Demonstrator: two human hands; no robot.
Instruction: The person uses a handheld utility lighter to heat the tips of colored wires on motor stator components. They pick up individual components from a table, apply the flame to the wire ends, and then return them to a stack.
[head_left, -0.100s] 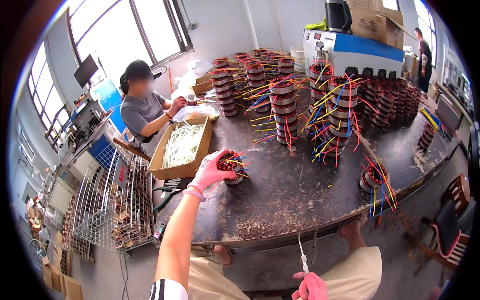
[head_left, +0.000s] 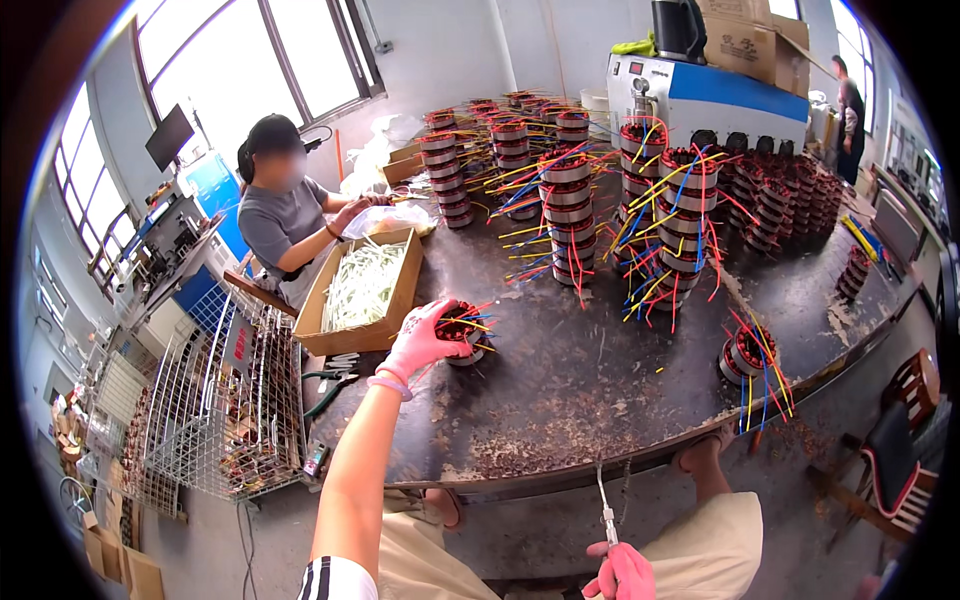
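Note:
My left hand, in a pink glove, is closed around a motor stator on the dark table, its fingers over the near side. Red, yellow and blue wires stick out of the stator's top. Below the table's front edge, over my lap, my right hand, also pink-gloved, grips a slim metal tool with a thin shaft pointing up toward the edge. What kind of tool it is I cannot make out. Another wired stator lies tilted near the table's right front edge.
Stacked stators rise across the table's back. An open cardboard box of pale strips stands at left, near green-handled pliers. A co-worker sits behind it. Wire cages flank the table. A blue-and-white machine stands behind.
The co-worker's hands have shifted slightly. My own hands, the stator and the metal tool stay practically where they were.

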